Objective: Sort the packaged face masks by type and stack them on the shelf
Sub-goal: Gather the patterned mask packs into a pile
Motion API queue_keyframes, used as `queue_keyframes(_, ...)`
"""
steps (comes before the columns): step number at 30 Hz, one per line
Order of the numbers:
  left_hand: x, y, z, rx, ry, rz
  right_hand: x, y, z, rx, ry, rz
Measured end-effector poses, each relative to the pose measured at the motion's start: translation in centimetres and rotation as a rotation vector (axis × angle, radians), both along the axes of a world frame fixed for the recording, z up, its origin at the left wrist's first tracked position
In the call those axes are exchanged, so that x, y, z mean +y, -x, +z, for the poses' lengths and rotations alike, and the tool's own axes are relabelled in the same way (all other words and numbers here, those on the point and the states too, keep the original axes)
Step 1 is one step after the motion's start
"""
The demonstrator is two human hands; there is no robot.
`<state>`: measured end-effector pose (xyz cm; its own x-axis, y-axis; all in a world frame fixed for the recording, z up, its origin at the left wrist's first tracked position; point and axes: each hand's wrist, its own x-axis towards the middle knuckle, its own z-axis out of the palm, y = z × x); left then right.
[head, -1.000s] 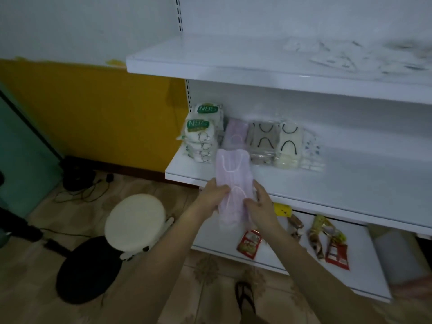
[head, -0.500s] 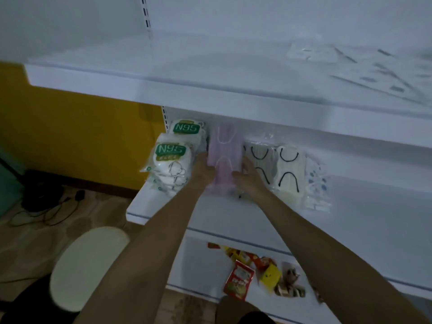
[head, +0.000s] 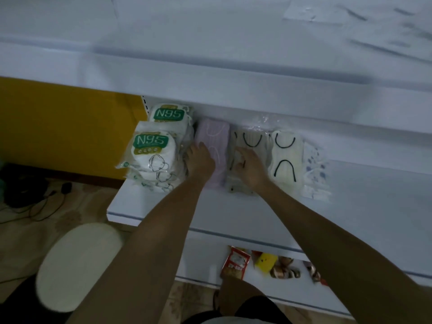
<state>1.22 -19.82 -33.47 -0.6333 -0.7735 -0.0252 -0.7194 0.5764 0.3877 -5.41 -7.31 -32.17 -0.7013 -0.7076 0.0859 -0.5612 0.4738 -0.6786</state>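
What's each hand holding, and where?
Nothing gripped: left hand rests on the purple mask pack, right hand on the middle of the grey mask pack.

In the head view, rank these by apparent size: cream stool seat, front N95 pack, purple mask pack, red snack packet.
1. cream stool seat, though it sits nearer the camera, so its lead is unsure.
2. front N95 pack.
3. purple mask pack, partly covered by the left hand.
4. red snack packet.

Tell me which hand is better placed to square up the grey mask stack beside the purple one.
Right, probably. The right hand rests on the grey mask stack, while the left hand lies on the purple stack.
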Motion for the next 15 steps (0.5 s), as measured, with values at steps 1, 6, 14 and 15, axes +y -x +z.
queue_keyframes(1, 0.3, -0.5, 0.2, 0.037, -0.002, -0.014, 0.6, -0.6, 0.3, 0.022, -0.009, 0.005)
queue_keyframes(6, 3.0, -5.1, 1.9, 0.232, -0.103, -0.187, 4.7, -4.6, 1.4, 0.065, -0.082, 0.099)
queue_keyframes(14, 9.9, -14.3, 8.2, 0.41, -0.03, -0.521, 13.7, -12.2, 5.8, 0.309, -0.047, 0.233)
queue_keyframes(15, 10.8, -14.9, 9.2, 0.43, -0.01, -0.554, 14.8, -12.8, 7.0, 0.35, -0.026, 0.239)
